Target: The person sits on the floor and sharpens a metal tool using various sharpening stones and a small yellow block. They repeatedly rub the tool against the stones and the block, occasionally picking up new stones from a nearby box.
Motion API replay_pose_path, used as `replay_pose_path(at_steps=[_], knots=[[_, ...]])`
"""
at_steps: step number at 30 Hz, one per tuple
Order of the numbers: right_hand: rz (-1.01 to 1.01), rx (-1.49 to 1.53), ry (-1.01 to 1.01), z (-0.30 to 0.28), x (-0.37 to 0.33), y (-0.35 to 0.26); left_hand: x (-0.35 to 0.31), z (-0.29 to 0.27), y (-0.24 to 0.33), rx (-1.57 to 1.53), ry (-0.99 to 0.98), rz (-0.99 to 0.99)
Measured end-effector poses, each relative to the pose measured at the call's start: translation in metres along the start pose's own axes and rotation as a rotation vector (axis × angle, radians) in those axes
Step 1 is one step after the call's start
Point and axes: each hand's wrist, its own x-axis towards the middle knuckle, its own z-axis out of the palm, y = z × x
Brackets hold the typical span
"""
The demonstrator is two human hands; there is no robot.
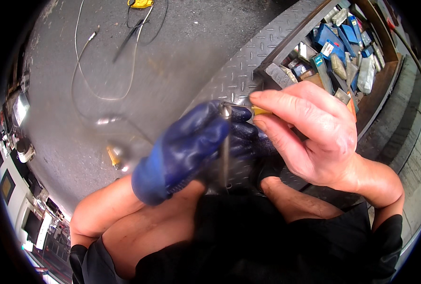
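My left hand, in a dark blue coated glove, is closed on a small metal piece. From that piece a thin metal rod runs down toward my lap, blurred. In my bare right hand, between thumb and forefinger, is a slim tool with a yellow handle. Its thin shaft points left and reaches the metal piece; whether it touches is too small to tell. Below my left hand, more dark blue glove material shows; I cannot tell whether it is a second glove.
A wooden-sided box at the upper right holds blue cases and metal blocks. It stands by a tread-plate surface. On the grey floor lie a pale hose, a yellow device and a yellow-and-clear object.
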Motion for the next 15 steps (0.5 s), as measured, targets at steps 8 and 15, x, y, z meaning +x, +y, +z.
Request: replay_pose_path(at_steps=[8, 15], knots=[[0.131, 0.165, -0.065, -0.001, -0.003, -0.002, -0.002, 0.009, 0.008, -0.021, 0.059, -0.020], [-0.009, 0.037, -0.014, 0.002, -0.002, 0.004, -0.002, -0.002, -0.005, -0.028, -0.001, 0.017]])
